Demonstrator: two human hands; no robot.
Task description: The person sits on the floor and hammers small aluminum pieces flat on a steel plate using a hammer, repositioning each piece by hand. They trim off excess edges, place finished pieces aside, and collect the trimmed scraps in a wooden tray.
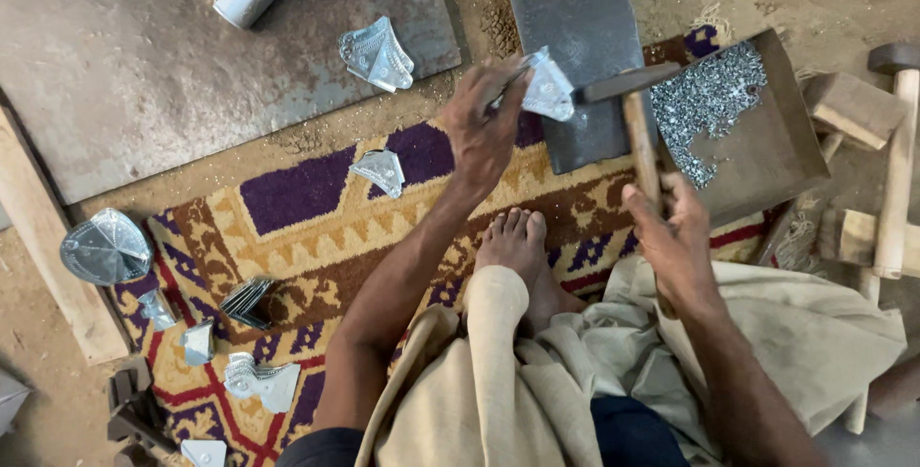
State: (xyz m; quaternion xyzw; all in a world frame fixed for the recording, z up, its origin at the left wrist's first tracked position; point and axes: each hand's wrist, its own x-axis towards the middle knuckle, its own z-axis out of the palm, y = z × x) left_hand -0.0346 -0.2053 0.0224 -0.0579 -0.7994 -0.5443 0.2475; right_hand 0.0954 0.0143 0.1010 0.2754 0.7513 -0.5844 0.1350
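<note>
Closest in, the person sits cross-legged in beige cloth with a bare foot [517, 242] poking out onto the patterned purple, yellow and red woven rug [316, 227]; the right hand [671, 237] is wrapped tight around the wooden handle of a hammer [640, 136], whose dark metal head sits just above the flat dark steel block [575, 36]; the left hand [484, 127] pinches a small shiny embossed sheet-metal piece [548, 89] against the block's near left edge, so the piece is right under the hammer head.

How far along, going by what's lying around: I'd say mid-batch; a similar shiny embossed piece [381, 170] lies on the rug just past the left hand, another [377, 53] sits on the rusty flat steel plate [192, 65] further out, and a round fan-shaped silver assembly [105, 247] rests off to the left with more loose bits near it; the brown rusty metal tray [767, 141] beside the block holds a heap of silvery scraps [704, 98].

Room-wise, the block is narrow; the tray's rim hugs its right side; a second wooden-handled mallet [896, 160] and wooden blocks crowd the far right; the left side over the rug looks the most open.
</note>
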